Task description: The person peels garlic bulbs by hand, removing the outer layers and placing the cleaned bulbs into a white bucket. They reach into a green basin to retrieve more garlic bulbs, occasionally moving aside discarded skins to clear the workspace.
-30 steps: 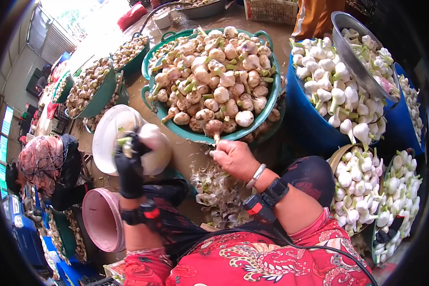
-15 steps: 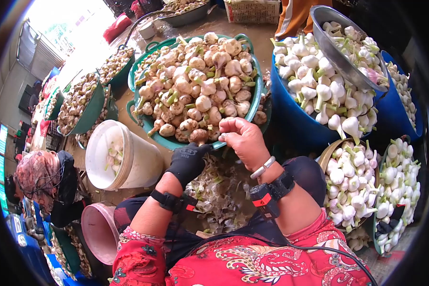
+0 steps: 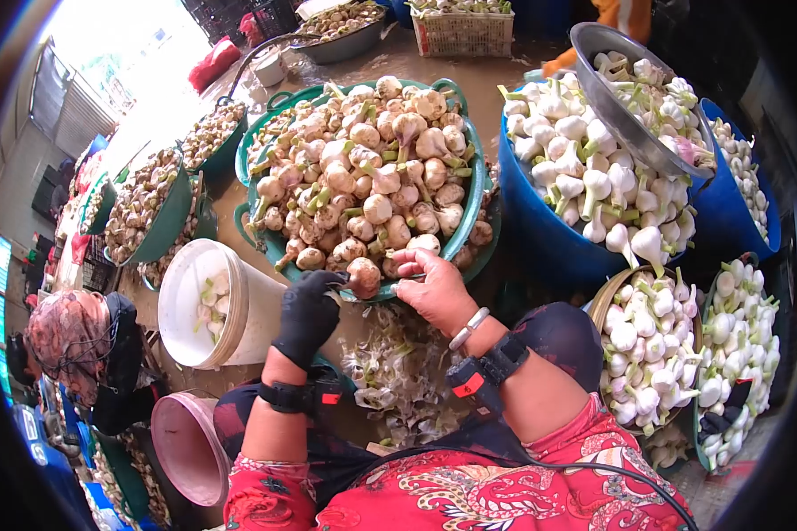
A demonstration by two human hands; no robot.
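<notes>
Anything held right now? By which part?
Left hand: a brown bulb, gripped at its left side; whether by the stem is hidden. Right hand: can't tell if it holds anything.

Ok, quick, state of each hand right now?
Left hand: gloved, closed on a brown garlic bulb.
Right hand: bare, open beside that bulb; whether it touches can't be told.

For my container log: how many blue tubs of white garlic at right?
2: the nearer blue tub, under the tilted metal basin; the farther blue tub, to its right. Others may be hidden.
</notes>
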